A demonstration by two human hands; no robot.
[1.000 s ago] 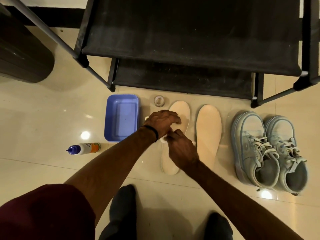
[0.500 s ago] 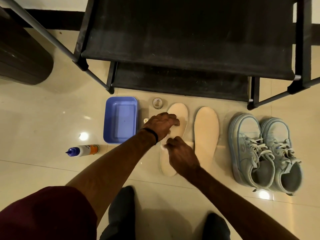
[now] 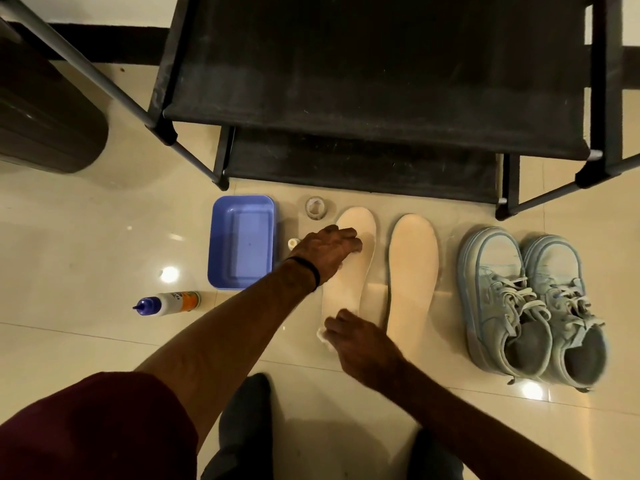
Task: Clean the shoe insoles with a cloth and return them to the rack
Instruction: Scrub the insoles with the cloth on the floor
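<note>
Two cream insoles lie side by side on the tiled floor in front of the black shoe rack. My left hand presses flat on the toe half of the left insole, fingers spread. At that insole's heel end, my right hand is closed on a small white cloth, of which only a corner shows. The right insole lies untouched.
A blue plastic tray sits left of the insoles, with a small clear jar and a white cap near it. A bottle with a blue nozzle lies further left. A pair of pale blue sneakers stands to the right. My feet are below.
My right hand has slid with the cloth from the middle of the left insole down toward its heel. My left hand has stayed on the toe end.
</note>
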